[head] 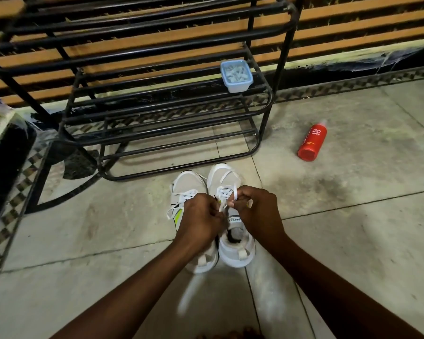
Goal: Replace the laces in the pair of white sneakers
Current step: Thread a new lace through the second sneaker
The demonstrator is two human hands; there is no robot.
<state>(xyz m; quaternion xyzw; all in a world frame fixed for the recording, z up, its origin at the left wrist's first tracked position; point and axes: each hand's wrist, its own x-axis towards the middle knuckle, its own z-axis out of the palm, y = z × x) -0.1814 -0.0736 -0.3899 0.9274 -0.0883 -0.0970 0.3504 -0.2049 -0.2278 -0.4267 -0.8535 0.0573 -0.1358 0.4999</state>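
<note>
- The fingers of the left hand (203,216) are curled tight and pinch a white lace (235,190) just above the tongue of the nearer-right sneaker (238,253).
- The right hand (257,211) faces it, almost touching. Its fingers (242,199) are curled in and pinch a loop of the same lace, which rises from the fingertips toward the toe.
- Both hands hover over the upper eyelets of that sneaker. Its tongue label shows between them, and its heel points toward the person.
- The other sneaker (185,184) stands just beside it on the left, touching along the side, toes the same way. Its laces are threaded, and a loose end trails off its outer side.
- Both shoes sit on the tiled floor (108,228), just in front of a black metal shoe rack (181,143).
- A blurred white streak (189,294) lies below the heels; what it is cannot be told.
- A pale blue plastic container (236,75) rests on a rack shelf, near its right end.
- A red bottle (312,140) marked "foam body wash" lies on its side on the floor, well apart to the right.
</note>
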